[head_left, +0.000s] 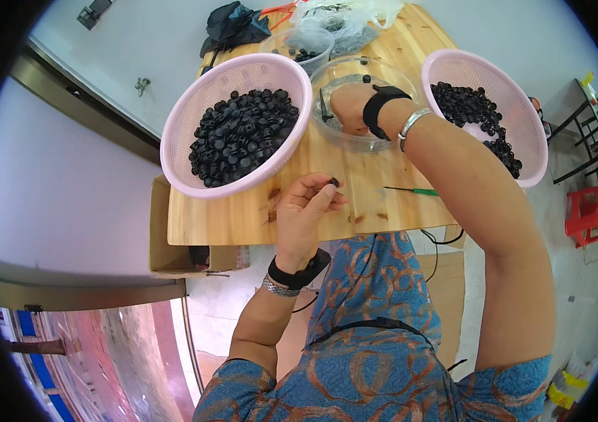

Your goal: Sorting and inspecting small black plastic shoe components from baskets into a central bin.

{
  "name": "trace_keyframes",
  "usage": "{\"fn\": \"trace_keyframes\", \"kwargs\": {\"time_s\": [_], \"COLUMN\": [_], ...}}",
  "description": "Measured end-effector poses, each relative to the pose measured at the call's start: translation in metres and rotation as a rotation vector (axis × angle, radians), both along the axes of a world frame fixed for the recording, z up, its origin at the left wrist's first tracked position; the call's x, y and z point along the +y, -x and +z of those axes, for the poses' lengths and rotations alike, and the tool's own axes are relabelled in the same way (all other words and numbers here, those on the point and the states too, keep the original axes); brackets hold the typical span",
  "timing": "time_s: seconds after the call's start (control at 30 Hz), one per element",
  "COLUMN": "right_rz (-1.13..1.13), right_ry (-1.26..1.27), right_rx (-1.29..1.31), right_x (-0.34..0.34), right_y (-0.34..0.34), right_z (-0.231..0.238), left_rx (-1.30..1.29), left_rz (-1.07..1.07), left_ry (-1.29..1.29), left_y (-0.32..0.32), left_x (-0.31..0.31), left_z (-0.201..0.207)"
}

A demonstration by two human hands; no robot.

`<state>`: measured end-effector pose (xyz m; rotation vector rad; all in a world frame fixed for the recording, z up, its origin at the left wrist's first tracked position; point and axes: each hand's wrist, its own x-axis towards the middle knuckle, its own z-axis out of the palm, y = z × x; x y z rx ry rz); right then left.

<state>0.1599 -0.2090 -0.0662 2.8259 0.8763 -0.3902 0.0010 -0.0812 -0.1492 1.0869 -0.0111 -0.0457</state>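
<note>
My left hand (306,205) is closed above the table's near edge, pinching a small black cap (333,182) between thumb and fingers. Reaching into a clear plastic bowl (345,143), my right hand (352,107) has its fingers curled downward; whatever they hold is hidden. The bowl contains small greyish pieces that I cannot make out, and one black cap (366,79) shows at its far side. To the left, a pink basket (179,165) holds a large heap of black caps (243,137). Another pink basket (535,151) on the right contains fewer black caps (464,105).
A green-handled screwdriver (422,191) lies on the wooden table (243,214), below my right forearm. Farther back are another clear tub (292,42), a plastic bag (355,35) and a black bag (236,27). A cardboard box (162,239) stands at the left, a red stool (587,214) at the right.
</note>
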Motion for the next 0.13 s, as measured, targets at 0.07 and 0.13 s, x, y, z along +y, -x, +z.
{"fn": "trace_keyframes", "kwargs": {"time_s": [0.07, 0.13], "right_rz": [0.029, 0.059], "right_ry": [-0.011, -0.023], "right_rx": [0.008, 0.016], "right_x": [0.0009, 0.0024], "right_y": [-0.001, -0.0007], "right_z": [0.0002, 0.0005], "left_rx": [-0.003, -0.007], "left_rz": [-0.008, -0.013], "left_ry": [0.014, 0.008], "left_y": [0.0009, 0.0016], "left_x": [0.0017, 0.0044], "left_z": [-0.001, -0.001]}}
